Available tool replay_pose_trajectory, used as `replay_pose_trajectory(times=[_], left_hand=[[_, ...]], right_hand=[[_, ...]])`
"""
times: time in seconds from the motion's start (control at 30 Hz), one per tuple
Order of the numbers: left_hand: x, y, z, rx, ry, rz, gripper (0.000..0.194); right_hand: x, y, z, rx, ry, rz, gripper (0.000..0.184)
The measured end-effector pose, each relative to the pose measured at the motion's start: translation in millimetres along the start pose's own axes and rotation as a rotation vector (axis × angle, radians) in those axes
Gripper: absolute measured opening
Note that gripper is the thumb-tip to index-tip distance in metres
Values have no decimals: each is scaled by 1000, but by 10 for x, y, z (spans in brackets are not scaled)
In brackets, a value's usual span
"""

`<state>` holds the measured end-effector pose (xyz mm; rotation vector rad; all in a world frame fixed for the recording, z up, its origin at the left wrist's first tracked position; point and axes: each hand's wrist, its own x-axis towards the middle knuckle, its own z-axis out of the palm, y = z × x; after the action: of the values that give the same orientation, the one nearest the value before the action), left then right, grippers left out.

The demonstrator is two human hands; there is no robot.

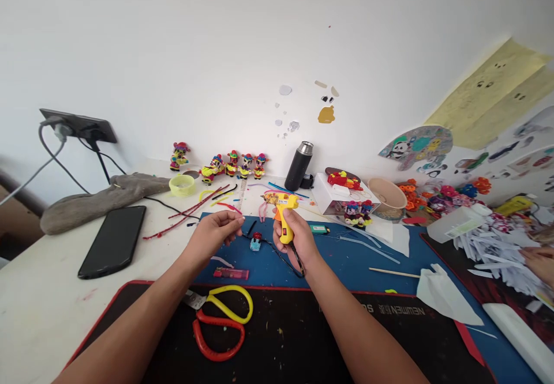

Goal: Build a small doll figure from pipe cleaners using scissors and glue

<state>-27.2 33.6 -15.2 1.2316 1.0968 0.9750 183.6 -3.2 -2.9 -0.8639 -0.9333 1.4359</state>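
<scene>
My right hand (303,238) is wrapped round a yellow hot glue gun (285,202), its nozzle pointing left and its dark cord hanging below. To the left, the fingertips of my left hand (216,233) are pinched together near the nozzle, apart from it. Whatever they hold is too small to name. Between my hands a small figure (255,243) with a light blue body and red top sits on the blue mat (337,263). A short black strip (251,226) lies behind it, a pink lighter-like object (231,273) in front.
Scissors (225,320) with red and yellow handles lie on the black mat (294,343). A phone (113,243) and driftwood (104,199) are at left. Several small figures (234,165) and a black flask (299,166) stand along the wall. Another person's hand (539,263) touches paper strips (497,257).
</scene>
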Motion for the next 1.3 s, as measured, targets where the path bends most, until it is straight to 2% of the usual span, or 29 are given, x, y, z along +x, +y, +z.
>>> replay_pose_trajectory(times=[0.1,0.23,0.43,0.9,1.1,1.3], left_hand=[[2,4,1,3,8,-15,43],[-5,3,8,0,10,-37,41],[-19,11,13,12,10,-35,40],[-40,67,25,42,28,-27,47],[-58,94,30,17,43,-17,44],[-46,92,21,2,56,-3,45]], right_hand=[[5,67,45,-4,-68,0,44],[-46,145,-18,4,-99,38,47],[-124,61,-127,53,-83,52,49],[-212,54,-33,40,-178,134,56],[-236,57,-17,113,-211,136,60],[-243,84,10,24,-155,149,47]])
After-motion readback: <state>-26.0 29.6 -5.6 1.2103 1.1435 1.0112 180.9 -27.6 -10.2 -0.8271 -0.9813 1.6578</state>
